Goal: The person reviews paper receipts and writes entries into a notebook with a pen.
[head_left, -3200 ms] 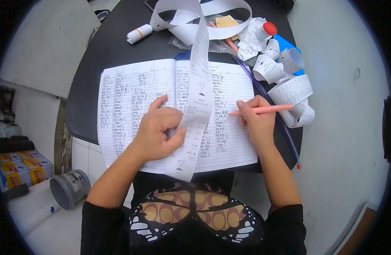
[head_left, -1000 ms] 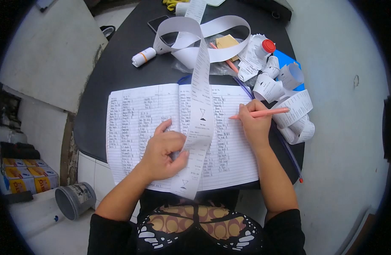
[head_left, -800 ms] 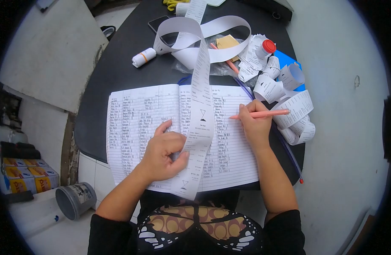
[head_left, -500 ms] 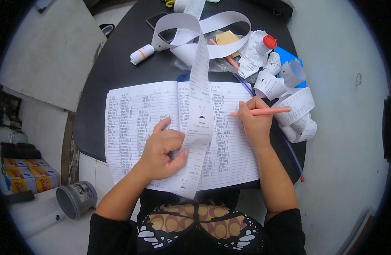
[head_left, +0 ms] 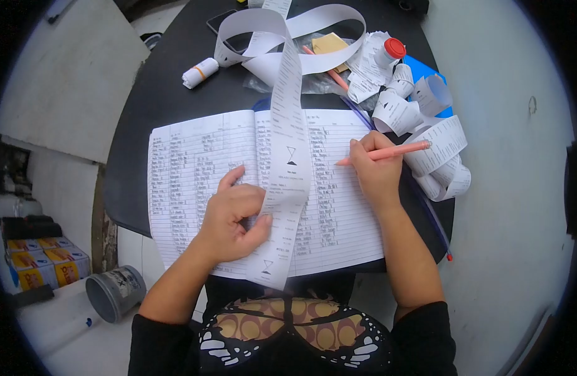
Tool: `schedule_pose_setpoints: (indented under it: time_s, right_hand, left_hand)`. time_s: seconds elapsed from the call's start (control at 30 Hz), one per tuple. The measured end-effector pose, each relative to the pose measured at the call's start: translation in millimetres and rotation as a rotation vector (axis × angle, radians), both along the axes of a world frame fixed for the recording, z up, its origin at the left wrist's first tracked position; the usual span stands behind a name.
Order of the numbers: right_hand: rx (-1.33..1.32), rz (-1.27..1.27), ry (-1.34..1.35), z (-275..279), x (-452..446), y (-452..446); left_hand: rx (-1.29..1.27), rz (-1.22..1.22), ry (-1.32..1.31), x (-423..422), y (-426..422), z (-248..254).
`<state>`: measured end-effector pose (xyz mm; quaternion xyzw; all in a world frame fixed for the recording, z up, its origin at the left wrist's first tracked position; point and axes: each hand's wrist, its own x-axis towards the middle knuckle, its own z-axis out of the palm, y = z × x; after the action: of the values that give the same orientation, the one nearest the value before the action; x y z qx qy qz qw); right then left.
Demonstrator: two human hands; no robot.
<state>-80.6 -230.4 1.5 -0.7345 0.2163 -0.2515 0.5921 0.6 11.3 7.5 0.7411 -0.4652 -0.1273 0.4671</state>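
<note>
An open lined notebook [head_left: 357, 232] with handwritten columns lies before me on the dark table. A long printed receipt strip [head_left: 287, 131] runs down across its middle, and its far part loops up and over the table. My left hand [head_left: 235, 219] pinches the strip's left edge, the thumb on top and other fingers partly hidden behind the paper; the index finger points out over the left page. In my right hand [head_left: 375, 169] is a pink pen [head_left: 398, 150], its tip at the writing on the right page.
Curled receipts [head_left: 436, 147] and a red-capped container [head_left: 392, 50] lie at the right edge. A banded paper roll [head_left: 200, 73] and a phone [head_left: 222, 25] are at the back left. A grey bucket [head_left: 115, 293] stands on the floor, left.
The view has shifted slightly, so the table items appear higher. The pen tip sits at a slightly different spot on the right page. Both hands keep their holds.
</note>
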Motion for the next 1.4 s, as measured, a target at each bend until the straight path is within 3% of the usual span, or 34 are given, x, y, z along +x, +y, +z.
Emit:
schedule_pose_setpoints:
  time_s: [1.4]
  right_hand:
    - [-0.047,0.031,-0.016,-1.3,-4.5,-1.2]
  left_hand:
    - [-0.046,0.025,-0.026,-1.1,-1.0,-5.4]
